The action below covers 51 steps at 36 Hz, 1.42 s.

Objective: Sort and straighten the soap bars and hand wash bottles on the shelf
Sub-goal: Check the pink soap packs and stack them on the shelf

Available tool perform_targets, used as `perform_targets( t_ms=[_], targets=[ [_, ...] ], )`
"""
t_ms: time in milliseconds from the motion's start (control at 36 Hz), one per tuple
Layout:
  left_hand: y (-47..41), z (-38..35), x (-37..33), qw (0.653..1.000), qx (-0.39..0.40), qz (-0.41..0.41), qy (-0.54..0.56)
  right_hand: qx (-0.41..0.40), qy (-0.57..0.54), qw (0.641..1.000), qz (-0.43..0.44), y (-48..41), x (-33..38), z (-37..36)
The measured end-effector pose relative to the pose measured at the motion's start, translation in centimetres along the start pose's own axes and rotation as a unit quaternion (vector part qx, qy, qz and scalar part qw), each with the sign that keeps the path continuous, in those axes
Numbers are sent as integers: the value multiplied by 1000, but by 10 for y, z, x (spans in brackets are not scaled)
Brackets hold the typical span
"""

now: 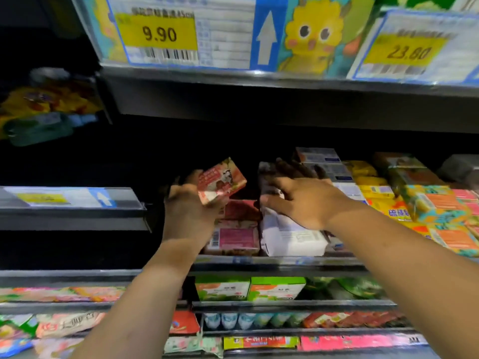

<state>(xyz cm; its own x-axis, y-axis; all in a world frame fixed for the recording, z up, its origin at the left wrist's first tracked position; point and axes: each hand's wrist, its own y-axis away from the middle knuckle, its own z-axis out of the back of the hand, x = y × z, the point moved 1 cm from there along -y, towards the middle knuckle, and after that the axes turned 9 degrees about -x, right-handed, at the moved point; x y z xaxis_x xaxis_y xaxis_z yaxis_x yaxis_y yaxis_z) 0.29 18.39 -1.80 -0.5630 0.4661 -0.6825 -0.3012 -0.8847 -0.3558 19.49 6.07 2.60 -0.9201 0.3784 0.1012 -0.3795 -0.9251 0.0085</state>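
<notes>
My left hand (188,211) grips a pink and red soap bar box (221,181), lifted and tilted above a row of similar pink soap boxes (237,235) lying on the shelf (272,261). My right hand (300,196) rests with spread fingers on top of a white soap pack (293,237) beside the pink row. Its fingertips reach into the dark back of the shelf.
Yellow soap boxes (383,200) and orange-teal boxes (438,211) fill the shelf to the right. An upper shelf edge with price tags (158,35) hangs overhead. Green boxes (276,288) and more packets sit on lower shelves. A bottle (46,128) lies in the dark at left.
</notes>
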Motion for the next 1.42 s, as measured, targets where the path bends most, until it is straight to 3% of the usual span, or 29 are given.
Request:
perform_targets(
  t_ms=[306,389,500,639,806,1000,1139,1250,1306,1361,1417],
  targets=[
    [-65,-47,-3,996,-4,-20,-82,-54,-21,998,30,-7,-12,-20],
    [-76,-51,-8,997,3,-52,-64,-60,-27,997,31,-7,-13,-23],
    [-90,-52,-7,999,25,-29,-6,-64,-50,996,26,-6,-14,-24],
    [-97,-62,-6,997,70,-31,-21,-53,-50,997,20,-9,-13,-23],
    [-102,-66,-3,989,140,25,42,-39,-55,998,5,-7,-11,-21],
    [-91,-82,-4,975,206,27,79,-49,-64,997,7,-6,-10,-21],
    [-92,-87,16,969,247,15,27,-37,-56,998,5,-6,-10,-19],
    [-79,-79,10,963,231,25,-139,-37,-57,998,7,-6,-11,-20],
    [-62,-69,-3,961,232,25,-147,-44,-57,997,8,-7,-11,-21],
    [-46,-58,-12,963,259,35,-65,-53,-57,997,14,-7,-11,-21],
    [-35,-51,-14,962,250,-51,-98,-54,-56,997,19,-7,-12,-22]
  ],
)
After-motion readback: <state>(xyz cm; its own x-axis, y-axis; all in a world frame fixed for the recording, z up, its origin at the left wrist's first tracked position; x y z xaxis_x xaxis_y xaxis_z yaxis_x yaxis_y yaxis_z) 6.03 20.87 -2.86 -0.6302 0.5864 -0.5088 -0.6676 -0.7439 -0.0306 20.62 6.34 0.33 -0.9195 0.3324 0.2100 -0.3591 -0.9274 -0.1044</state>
